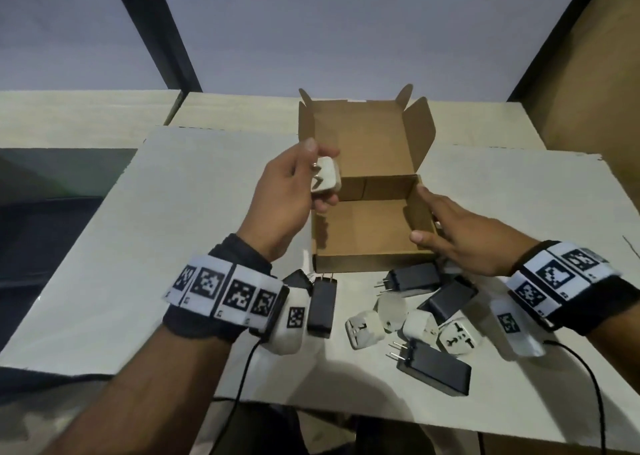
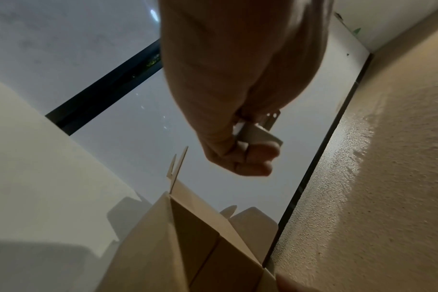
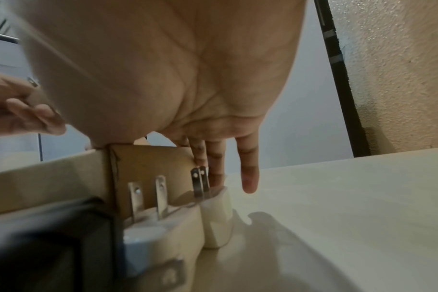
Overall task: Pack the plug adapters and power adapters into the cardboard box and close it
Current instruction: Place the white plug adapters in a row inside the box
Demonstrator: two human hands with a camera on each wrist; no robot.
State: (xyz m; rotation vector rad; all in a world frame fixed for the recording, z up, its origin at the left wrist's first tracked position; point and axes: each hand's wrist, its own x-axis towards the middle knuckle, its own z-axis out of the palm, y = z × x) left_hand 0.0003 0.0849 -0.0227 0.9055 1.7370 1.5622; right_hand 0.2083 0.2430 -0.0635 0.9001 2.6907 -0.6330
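An open cardboard box [image 1: 374, 262] sits mid-table, its lid [image 1: 363, 135] folded back and nothing inside. My left hand [image 1: 294, 184] holds a white plug adapter [image 1: 327, 179] over the box's left wall; in the left wrist view the white plug adapter [image 2: 260, 134] is pinched between thumb and fingers. My right hand [image 1: 450, 232] lies with straight fingers along the box's right wall, thumb at the near corner. In the right wrist view its fingers [image 3: 249, 173] point down beside two white plug adapters [image 3: 215, 217]. Several white plug adapters [image 1: 457, 338] and black power adapters [image 1: 433, 373] lie in front of the box.
Another black power adapter [image 1: 322, 307] lies near my left wrist. The pale board [image 1: 138, 264] under the box ends at a near edge with cables [image 1: 242, 385] hanging over it. A textured wall [image 1: 595, 73] stands at the right.
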